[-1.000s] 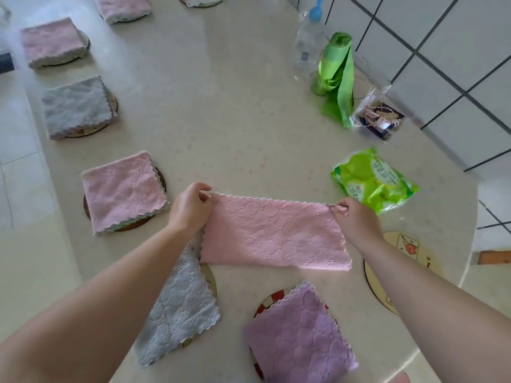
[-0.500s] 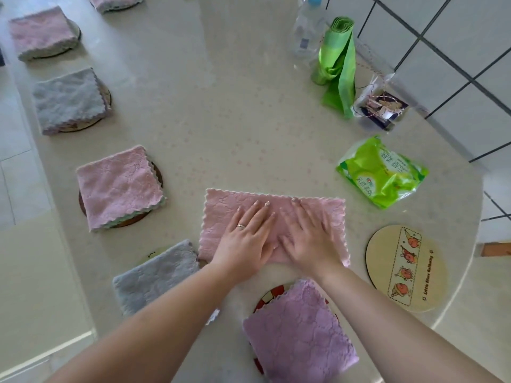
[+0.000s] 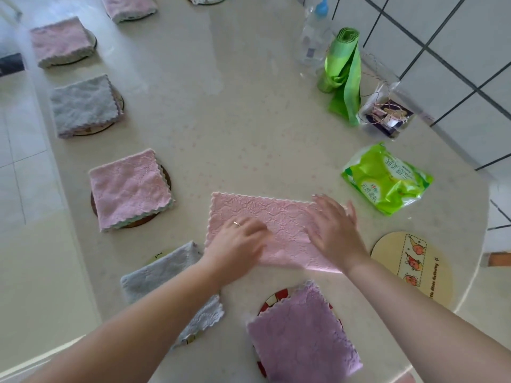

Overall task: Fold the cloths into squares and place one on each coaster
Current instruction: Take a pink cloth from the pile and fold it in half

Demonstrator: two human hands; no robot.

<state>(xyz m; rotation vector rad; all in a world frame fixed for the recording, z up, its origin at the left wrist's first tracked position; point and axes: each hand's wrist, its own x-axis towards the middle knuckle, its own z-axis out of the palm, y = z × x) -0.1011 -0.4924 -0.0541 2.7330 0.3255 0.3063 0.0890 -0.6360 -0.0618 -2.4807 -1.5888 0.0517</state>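
Both hands have slid apart from cloth's middle toward its ends — smoothing stroke on pink cloth [image 3: 276, 230], half-folded strip flat on surface [image 3: 221, 120]. Left hand [image 3: 237, 244] grip released, fingers flat on left part; right hand [image 3: 334, 230] likewise released, pressing right part. Likely next: second fold into square. Bare coaster [image 3: 414, 266] just right of right hand — only one seen uncovered. Green packet [image 3: 387, 179] beyond it; tiled wall [image 3: 442, 51] behind.

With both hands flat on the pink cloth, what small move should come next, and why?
Probably fold one short end over the other: the pink cloth lies as a long rectangle under the left hand and right hand, not yet square, and the bare coaster waits beside it.
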